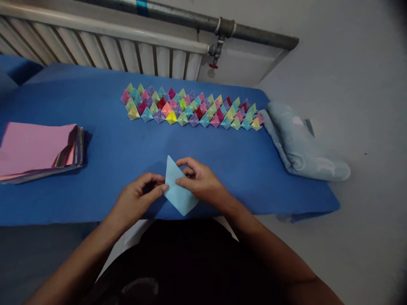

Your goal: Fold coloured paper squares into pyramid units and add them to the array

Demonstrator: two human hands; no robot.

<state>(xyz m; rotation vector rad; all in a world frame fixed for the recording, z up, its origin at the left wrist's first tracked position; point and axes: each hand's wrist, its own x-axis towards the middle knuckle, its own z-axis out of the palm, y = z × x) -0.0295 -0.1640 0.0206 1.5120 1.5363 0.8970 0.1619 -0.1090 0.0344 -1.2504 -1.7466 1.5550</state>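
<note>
A folded sheet of paper (179, 198), pale blue and smooth, lay at the near edge of the blue table (108, 152), just in front of the person's body. It had been creased into a narrow kite shape, with one sharp tip pointing away and a blunter corner pointing back towards the person. The left hand (137, 197) was closed on the sheet's left edge, thumb and forefinger pinched together on the paper. The right hand (202, 182) gripped the sheet's upper right side, its fingers curled over the fold and its thumb pressed against the face of the paper. The two hands sat close together with only the sheet between them. Farther back on the table, well apart from the hands, stood a long band of small folded paper shapes (190, 108), pointed like little pyramids, in pink, red, yellow, green, teal and purple, packed touching one another in several rows. At the left edge lay a flat stack of square paper sheets (34, 148), pink on top, with shiny coloured edges showing at its side. At the table's right end rested a soft, rolled pale blue cloth (302, 148) with a faint white pattern. Behind the table ran a ribbed white radiator (95, 48) and a grey metal pipe (190, 19).
</note>
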